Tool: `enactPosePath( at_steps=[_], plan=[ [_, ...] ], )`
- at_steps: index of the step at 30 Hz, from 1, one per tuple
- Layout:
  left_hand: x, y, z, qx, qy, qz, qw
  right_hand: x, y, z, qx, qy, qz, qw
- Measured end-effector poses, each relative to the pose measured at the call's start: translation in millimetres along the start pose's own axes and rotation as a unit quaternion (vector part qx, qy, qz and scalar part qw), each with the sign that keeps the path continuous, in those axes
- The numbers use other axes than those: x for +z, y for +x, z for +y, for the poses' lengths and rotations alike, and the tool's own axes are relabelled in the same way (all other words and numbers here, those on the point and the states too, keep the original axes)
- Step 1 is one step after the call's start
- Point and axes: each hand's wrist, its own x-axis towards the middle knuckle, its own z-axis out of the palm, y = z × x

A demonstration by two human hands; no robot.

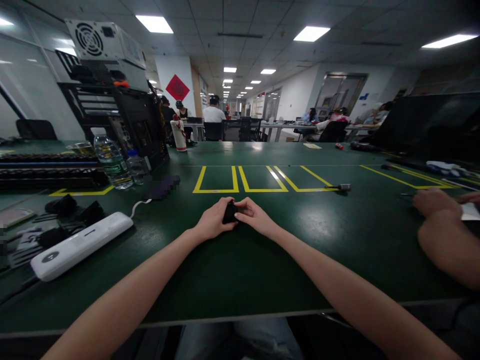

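Both my hands meet around a small black object (229,214), just above or on the green table (285,270); its kind does not show. My left hand (214,218) wraps it from the left, thumb below and fingers over the top. From the right, my right hand (252,215) pinches it with thumb and forefinger. Most of the object is hidden by my fingers. Just beyond my hands, yellow tape outlines (215,191) mark the tabletop.
A white power strip (84,245) and black adapters (62,205) lie at left, near a water bottle (110,159) and an open computer frame (123,110). A screwdriver (343,188) lies right of centre. Another person's hands (437,202) are at the right edge.
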Motion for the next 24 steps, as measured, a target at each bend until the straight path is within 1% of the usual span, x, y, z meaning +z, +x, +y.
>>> enactPosePath(
  at_steps=[3, 5, 9, 12, 15, 21, 24],
  plan=[
    [-0.5, -0.1, 0.5, 0.000, 0.003, 0.000, 1.000, 0.3, 2.8, 1.8, -0.002, -0.009, 0.022, 1.000],
    [-0.4, -0.2, 0.4, 0.001, 0.007, 0.000, 1.000, 0.0, 4.3, 2.6, 0.012, -0.013, 0.028, 0.999],
    [0.2, -0.4, 0.1, 0.007, 0.007, 0.000, 1.000, -1.2, 3.2, 3.0, 0.048, -0.008, 0.013, 0.999],
    [-0.4, -0.5, 1.1, 0.015, 0.008, -0.001, 1.000, -1.2, 0.3, 3.5, 0.024, 0.003, -0.009, 1.000],
    [-1.7, -0.7, 2.4, 0.017, 0.012, -0.003, 1.000, -0.7, -0.8, 4.7, 0.003, 0.007, -0.001, 1.000],
    [-2.1, -0.9, 3.2, 0.016, 0.019, -0.003, 1.000, -0.9, 4.7, 8.6, 0.010, -0.007, 0.030, 0.999],
    [-1.3, -0.7, 2.5, 0.018, 0.016, -0.001, 1.000, -1.1, 4.8, 8.0, 0.035, -0.017, 0.034, 0.999]
  ],
)
